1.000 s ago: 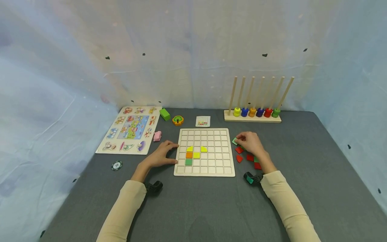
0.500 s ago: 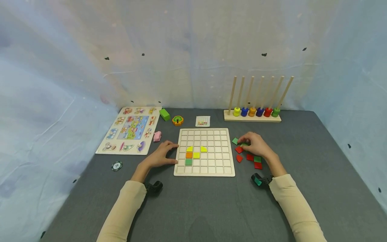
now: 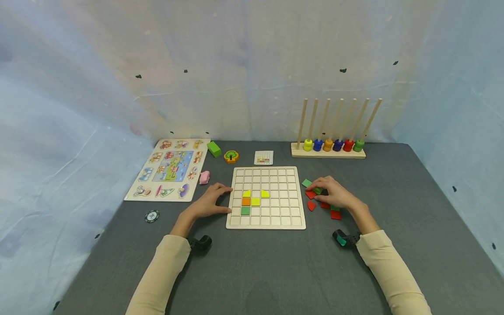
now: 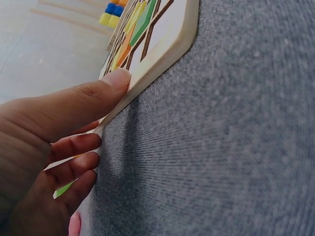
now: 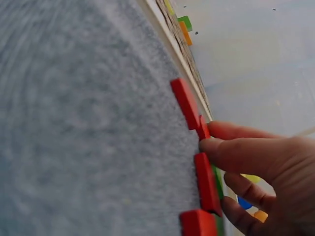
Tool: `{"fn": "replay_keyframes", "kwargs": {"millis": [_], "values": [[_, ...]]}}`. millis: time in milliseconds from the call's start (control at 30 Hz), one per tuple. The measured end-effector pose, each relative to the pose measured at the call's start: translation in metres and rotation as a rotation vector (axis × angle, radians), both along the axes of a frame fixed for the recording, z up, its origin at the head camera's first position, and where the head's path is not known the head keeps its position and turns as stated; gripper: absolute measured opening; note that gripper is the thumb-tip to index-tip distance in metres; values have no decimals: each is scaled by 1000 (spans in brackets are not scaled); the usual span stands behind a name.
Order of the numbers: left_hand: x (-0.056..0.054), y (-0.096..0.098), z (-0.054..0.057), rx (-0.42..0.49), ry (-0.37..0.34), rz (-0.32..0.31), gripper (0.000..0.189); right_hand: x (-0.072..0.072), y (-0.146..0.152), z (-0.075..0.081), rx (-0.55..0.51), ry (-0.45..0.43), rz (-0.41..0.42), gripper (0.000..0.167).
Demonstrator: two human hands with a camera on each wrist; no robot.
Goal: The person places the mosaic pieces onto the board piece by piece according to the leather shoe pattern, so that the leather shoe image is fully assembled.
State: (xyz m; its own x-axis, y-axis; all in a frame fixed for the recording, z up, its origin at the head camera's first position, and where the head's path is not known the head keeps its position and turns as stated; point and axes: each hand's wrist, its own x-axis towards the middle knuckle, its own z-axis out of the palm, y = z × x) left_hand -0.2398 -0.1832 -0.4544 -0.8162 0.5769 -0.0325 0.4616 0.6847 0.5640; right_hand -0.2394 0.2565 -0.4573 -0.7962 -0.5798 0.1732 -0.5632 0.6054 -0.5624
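Note:
The left hand (image 3: 209,202) rests at the left edge of a wooden grid board (image 3: 279,223), thumb and fingertips spread along it. In the left wrist view the thumb (image 4: 86,105) touches the board's side. Yellow, orange and green tiles lie in some of the board's squares. To its right, the right hand (image 3: 332,192) pinches a red tile (image 3: 310,195) between thumb and index finger. Around that hand lie a light green tile (image 3: 306,183), a red rounded tile (image 3: 311,206), another red tile (image 3: 336,215) and more green tiles, partly hidden by the fingers.
Behind the board lies a small pattern card (image 3: 263,158). A peg stand (image 3: 328,154) with coloured beads stands at the back right. To the left are a picture puzzle board (image 3: 134,192), a green block (image 3: 214,149), a tree piece (image 3: 231,157), a pink toy (image 3: 204,177) and a round chip (image 3: 152,216).
The right hand has moved from the light green tile past a darker green one, toward the person, to the red tile. The left hand has stayed at the board's edge.

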Motion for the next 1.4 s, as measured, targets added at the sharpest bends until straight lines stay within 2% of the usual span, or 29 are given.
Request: {"fn": "replay_keyframes", "kwargs": {"millis": [233,433,600,833,967,1167,1400], "values": [[0,1,1,-5,-3,15,70,-2,-4,0,6,29,-60,27],[1,2,2,-14,-6,22,70,3,-21,4,-86,1,-87,28],[1,2,2,-7,-10,25,70,10,-49,8,-161,29,-9,29],[1,2,2,-8,-12,18,70,13,-94,9,-202,58,107,30],[0,1,0,3,-19,15,69,16,-119,7,-187,72,139,29],[0,1,-1,-1,-14,15,69,23,-147,3,-144,75,184,19],[1,1,0,-6,-12,23,69,29,-156,-2,-85,177,228,13]]}}
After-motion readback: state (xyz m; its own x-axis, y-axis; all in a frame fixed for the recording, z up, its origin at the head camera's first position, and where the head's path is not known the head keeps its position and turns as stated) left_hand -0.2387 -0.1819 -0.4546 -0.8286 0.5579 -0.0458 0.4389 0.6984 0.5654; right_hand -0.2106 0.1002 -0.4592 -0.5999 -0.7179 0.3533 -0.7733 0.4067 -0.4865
